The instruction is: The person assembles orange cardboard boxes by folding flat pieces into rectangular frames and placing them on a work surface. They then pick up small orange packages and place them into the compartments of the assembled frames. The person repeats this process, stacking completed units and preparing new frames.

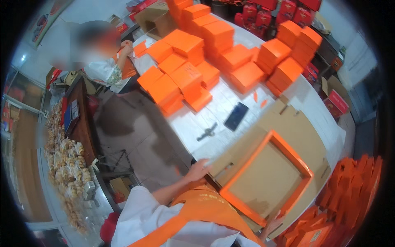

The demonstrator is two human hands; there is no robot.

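An orange rectangular frame, thin-walled and brown inside, lies tilted over a large brown cardboard sheet at the near right of the table. My right hand is at the frame's near corner and seems to grip its edge; part of the fingers is hidden. My left hand is beside the near left edge of the cardboard, apart from the frame, with its fingers stretched out and slightly blurred. A dark hand-shaped shadow shows inside the frame.
Stacked orange boxes cover the table's far side. Before them lie a black phone and a dark wristwatch-like strap. Orange folded pieces are heaped at right. Another person works at far left. Bagged baked goods stand left.
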